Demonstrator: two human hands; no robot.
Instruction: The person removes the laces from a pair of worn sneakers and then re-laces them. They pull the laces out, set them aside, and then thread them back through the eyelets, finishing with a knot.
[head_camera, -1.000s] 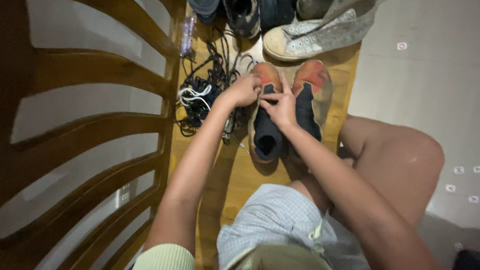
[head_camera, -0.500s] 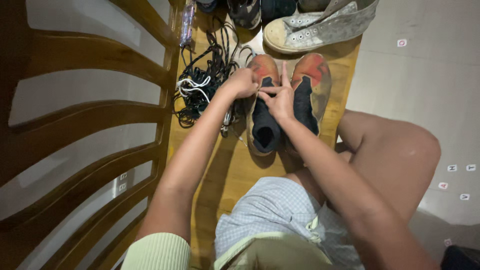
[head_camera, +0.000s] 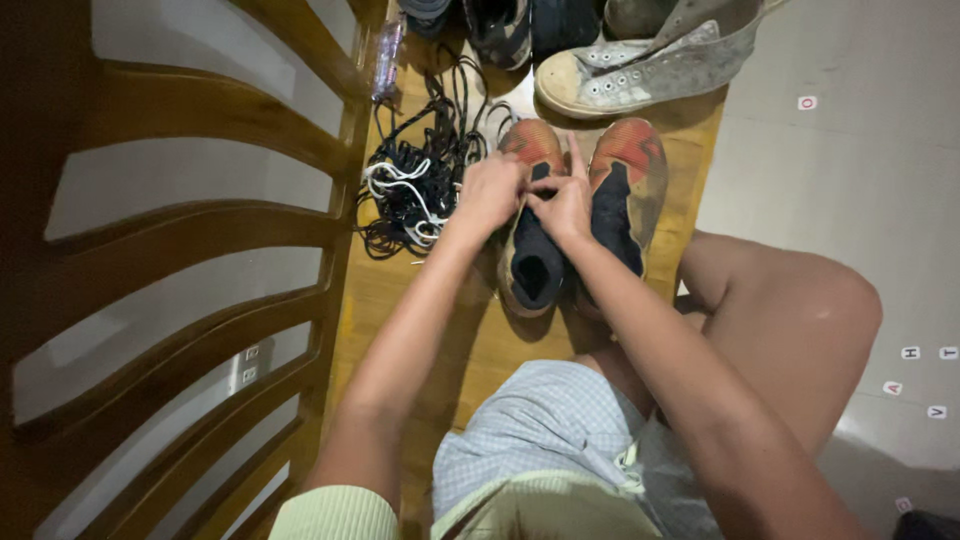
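Because both hands crowd the same small spot on the near shoe (head_camera: 528, 235), a slip looks like the main risk to me. The left hand (head_camera: 492, 190) and right hand (head_camera: 562, 203) meet over its lacing area, just behind the orange toe, with the fingers pinched narrow on what seems to be a dark lace; the lace itself is too thin and shadowed for me to be sure. The shoe stands on the wooden floor strip (head_camera: 480, 340), touching its twin, the other orange-toed shoe (head_camera: 622, 190), on the right. If the pinch loosens, the lace end could drop back among the tangle of cords (head_camera: 415, 185) lying just beside the shoe on the left, where dark strands would be hard to pick apart. A hard tug might also tip the shoe against its twin, or drag it toward the grey canvas shoe (head_camera: 650, 65) beyond.

Compared with half a second ago, the left hand has come in closer, so the knuckles now nearly touch the right hand, and the right forefinger points up less stiffly. The shoes have not shifted on the floor.
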